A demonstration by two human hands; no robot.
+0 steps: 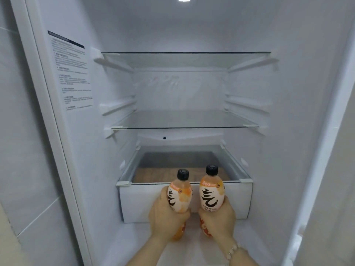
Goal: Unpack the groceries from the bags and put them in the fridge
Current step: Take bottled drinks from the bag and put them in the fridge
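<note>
I look into an open white fridge with bare glass shelves. My left hand grips an orange-and-white drink bottle with a black cap. My right hand grips a second bottle of the same kind. Both bottles stand upright, side by side, in front of the white drawer at the lowest glass shelf. Their lower ends are hidden by my fingers.
Two more glass shelves, an upper one and a middle one, carry nothing. A printed label is stuck on the fridge's left inner wall. A tiled wall lies left of the fridge. A bead bracelet circles my right wrist.
</note>
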